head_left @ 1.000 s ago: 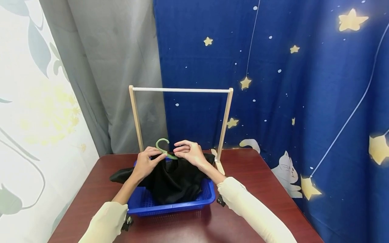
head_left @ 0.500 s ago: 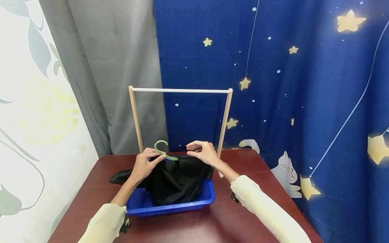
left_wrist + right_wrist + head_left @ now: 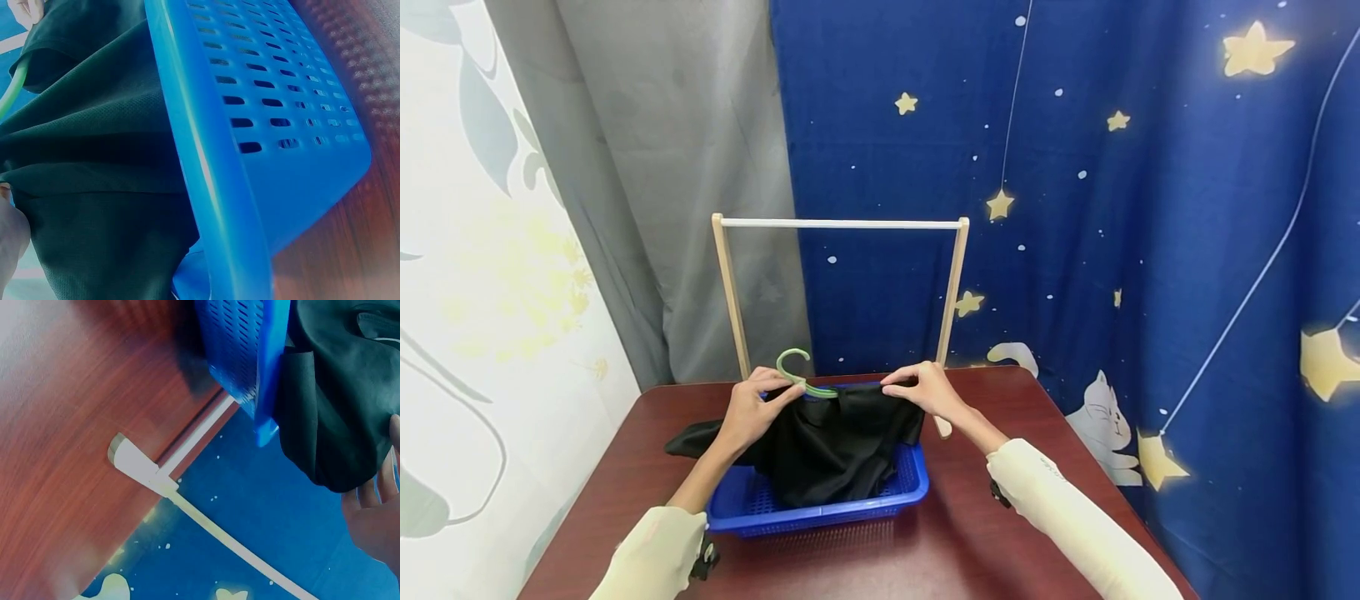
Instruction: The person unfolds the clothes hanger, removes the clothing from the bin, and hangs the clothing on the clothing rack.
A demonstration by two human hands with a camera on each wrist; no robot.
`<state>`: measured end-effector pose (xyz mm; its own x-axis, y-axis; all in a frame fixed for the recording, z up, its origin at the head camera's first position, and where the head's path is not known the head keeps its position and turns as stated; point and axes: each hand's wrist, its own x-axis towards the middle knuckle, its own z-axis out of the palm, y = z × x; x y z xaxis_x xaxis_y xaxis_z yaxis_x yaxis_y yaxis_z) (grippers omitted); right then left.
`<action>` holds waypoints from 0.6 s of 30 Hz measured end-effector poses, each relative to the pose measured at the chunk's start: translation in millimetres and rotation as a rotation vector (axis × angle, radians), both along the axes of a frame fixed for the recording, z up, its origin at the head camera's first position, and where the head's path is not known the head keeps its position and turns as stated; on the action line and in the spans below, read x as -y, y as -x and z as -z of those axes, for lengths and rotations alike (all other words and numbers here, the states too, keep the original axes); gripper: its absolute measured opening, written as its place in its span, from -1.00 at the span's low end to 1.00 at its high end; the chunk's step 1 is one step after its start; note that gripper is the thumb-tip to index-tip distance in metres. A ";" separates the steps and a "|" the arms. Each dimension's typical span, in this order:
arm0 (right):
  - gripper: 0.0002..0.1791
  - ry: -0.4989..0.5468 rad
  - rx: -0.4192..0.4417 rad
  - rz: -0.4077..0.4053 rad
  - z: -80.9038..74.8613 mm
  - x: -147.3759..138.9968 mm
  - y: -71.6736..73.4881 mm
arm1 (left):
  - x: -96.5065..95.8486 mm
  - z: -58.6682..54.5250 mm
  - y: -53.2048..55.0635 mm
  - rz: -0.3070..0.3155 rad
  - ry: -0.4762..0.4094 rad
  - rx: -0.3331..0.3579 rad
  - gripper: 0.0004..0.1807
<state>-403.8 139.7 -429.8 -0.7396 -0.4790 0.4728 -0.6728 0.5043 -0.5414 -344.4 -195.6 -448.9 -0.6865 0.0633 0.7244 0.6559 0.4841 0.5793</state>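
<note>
A green clothes hanger (image 3: pixel 820 392) has its hook pointing up, and its right arm runs into the neck opening of a black garment (image 3: pixel 827 454). My left hand (image 3: pixel 754 410) pinches the hanger and cloth just below the hook. At the garment's upper right edge, my right hand (image 3: pixel 925 390) pinches the cloth between thumb and fingers. In the right wrist view this hand (image 3: pixel 378 519) has its fingers behind the dark cloth (image 3: pixel 340 412). The garment drapes over and into a blue perforated basket (image 3: pixel 820 514), with one end spread past its left side.
Behind the basket stands a small clothes rack with a white top rail (image 3: pixel 842 223) and wooden posts. Its right foot (image 3: pixel 137 465) lies on the reddish-brown table (image 3: pixel 992 500). Grey and starry blue curtains (image 3: pixel 880 150) hang at the back.
My right hand has moved right, from beside the hanger to the garment's upper right edge, and now pinches the cloth. My left hand stays at the hanger.
</note>
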 end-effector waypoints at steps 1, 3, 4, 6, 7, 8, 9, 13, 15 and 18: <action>-0.88 0.007 0.002 0.002 1.0 0.9 -0.5 | -0.3 0.3 -0.2 0.001 0.000 0.000 -0.89; -0.90 0.021 0.015 0.004 2.1 3.6 -1.8 | -0.8 0.5 -0.6 0.001 -0.002 0.005 -0.89; -0.90 0.026 0.021 0.009 2.2 5.4 -2.5 | -1.1 0.5 -0.7 0.000 -0.004 0.008 -0.89; -0.90 0.038 0.021 0.010 1.7 9.5 -4.0 | -1.4 0.2 -0.8 -0.001 -0.012 0.020 -0.88; -0.90 0.039 0.019 0.015 1.1 11.7 -4.7 | -1.4 0.2 -0.7 -0.002 -0.012 0.020 -0.88; -0.89 0.041 0.015 0.020 0.1 14.0 -5.4 | -1.3 0.1 -0.4 -0.003 -0.011 0.019 -0.88; -0.89 0.043 0.006 0.025 -0.9 16.2 -6.1 | -1.2 0.1 -0.1 -0.003 -0.011 0.017 -0.89; -0.88 0.031 -0.018 0.044 -5.3 23.9 -7.7 | 0.4 -0.5 0.7 -0.007 -0.011 0.007 -0.88; -0.88 0.025 -0.028 0.048 -6.4 26.8 -7.7 | 1.5 -0.6 0.8 -0.013 -0.018 0.013 -0.88; -0.89 0.009 -0.033 0.071 -7.2 31.1 -8.4 | 1.8 -1.0 0.4 -0.016 -0.025 0.022 -0.88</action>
<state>-395.4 108.6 -422.5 -0.7557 -0.4215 0.5013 -0.6528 0.5466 -0.5245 -344.8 -197.4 -447.9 -0.7028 0.0346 0.7105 0.6353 0.4798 0.6051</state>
